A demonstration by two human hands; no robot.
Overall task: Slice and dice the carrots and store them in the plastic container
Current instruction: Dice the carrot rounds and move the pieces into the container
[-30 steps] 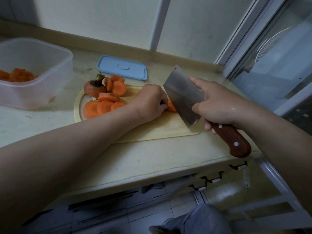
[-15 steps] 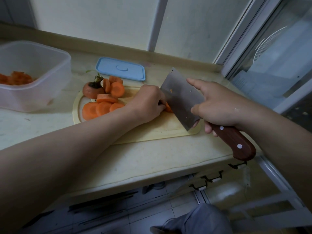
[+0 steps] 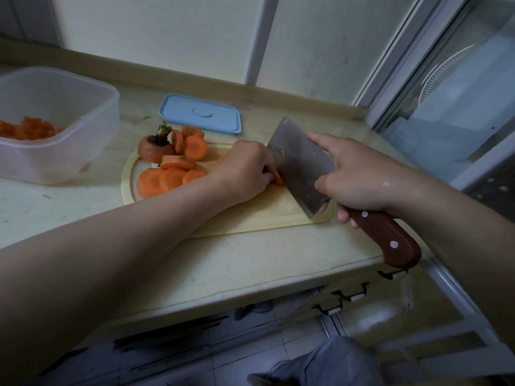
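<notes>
The right hand (image 3: 359, 179) grips the brown riveted wooden handle of the steel cleaver (image 3: 301, 168), index finger extended along the blade, whose edge meets the pale yellow plastic cutting board (image 3: 264, 218) beside the orange carrot piece (image 3: 278, 178) that the left hand (image 3: 245, 171) pins with curled fingers. On the board's left part lie orange carrot slices (image 3: 167, 178) and a stemmed carrot top (image 3: 154, 149). Beyond the board lies a flat blue lid (image 3: 200, 114); left of the board stands the translucent plastic container (image 3: 69, 154), holding diced carrot (image 3: 25, 129).
</notes>
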